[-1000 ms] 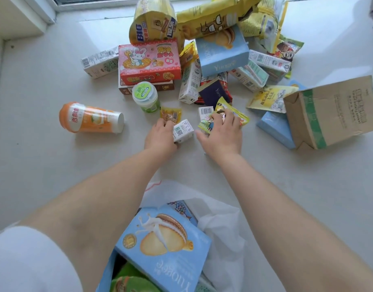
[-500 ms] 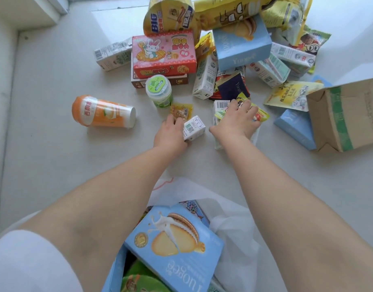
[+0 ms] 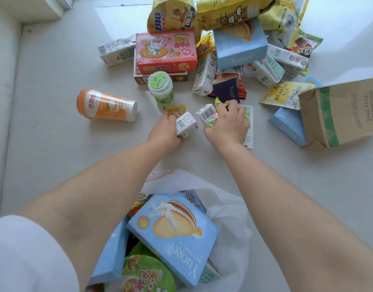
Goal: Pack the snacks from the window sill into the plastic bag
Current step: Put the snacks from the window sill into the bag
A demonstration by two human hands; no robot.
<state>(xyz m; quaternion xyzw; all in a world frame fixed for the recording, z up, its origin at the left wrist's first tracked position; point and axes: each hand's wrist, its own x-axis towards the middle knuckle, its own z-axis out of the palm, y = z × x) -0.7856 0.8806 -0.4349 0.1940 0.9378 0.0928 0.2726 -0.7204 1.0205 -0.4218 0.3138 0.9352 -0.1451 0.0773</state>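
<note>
My left hand (image 3: 165, 133) grips a small white carton (image 3: 186, 124) near the middle of the pale window sill (image 3: 55, 144). My right hand (image 3: 227, 125) has its fingers curled round a small green and yellow packet (image 3: 212, 122), with a barcoded white carton (image 3: 206, 112) and a flat white box (image 3: 249, 125) right beside and under it. The white plastic bag (image 3: 229, 218) lies open at the bottom centre. It holds a blue biscuit box (image 3: 175, 232), a green bowl pack (image 3: 147, 272) and other snacks.
Behind the hands is a heap of snacks: an orange cup (image 3: 105, 106) on its side, a green jar (image 3: 161, 87), a red rabbit box (image 3: 166, 52), a blue box (image 3: 240, 45), yellow bags (image 3: 229, 11). A brown paper bag (image 3: 341, 114) lies at the right.
Both hands have stayed at the small items. The left hand has closed tighter on the white carton; the right has gathered the packet under its fingers, uncovering the barcoded carton.
</note>
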